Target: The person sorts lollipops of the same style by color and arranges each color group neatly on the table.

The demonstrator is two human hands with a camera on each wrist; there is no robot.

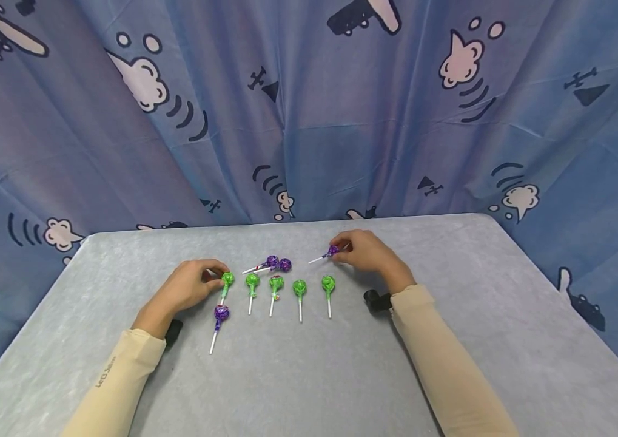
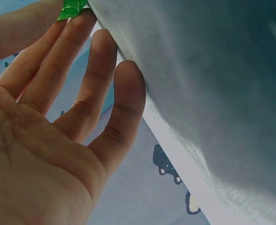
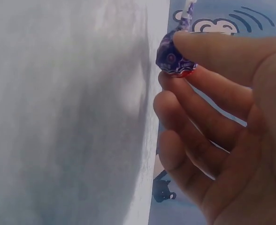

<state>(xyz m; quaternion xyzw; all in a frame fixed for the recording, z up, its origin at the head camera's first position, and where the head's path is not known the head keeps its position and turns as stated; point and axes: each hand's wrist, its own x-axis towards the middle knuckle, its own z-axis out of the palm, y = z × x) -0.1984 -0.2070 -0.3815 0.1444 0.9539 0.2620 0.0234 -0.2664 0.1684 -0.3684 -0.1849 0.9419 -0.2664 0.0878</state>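
Note:
My left hand (image 1: 191,284) pinches the green-wrapped head of a lollipop (image 1: 227,279) at the left end of a row, and the same green wrapper (image 2: 72,8) shows between thumb and fingers in the left wrist view. Just below its stick lies a purple lollipop (image 1: 221,313), stick toward me. My right hand (image 1: 366,250) holds another purple lollipop (image 1: 333,250) by its head near the far side of the table, stick pointing left. In the right wrist view, the thumb presses that purple wrapper (image 3: 170,55) against the fingers.
More green lollipops (image 1: 300,287) continue the row rightward, sticks toward me. Behind them, purple lollipops (image 1: 285,264) lie in a small cluster with sticks pointing left. The grey-covered table (image 1: 341,376) ends at a patterned blue curtain (image 1: 319,152).

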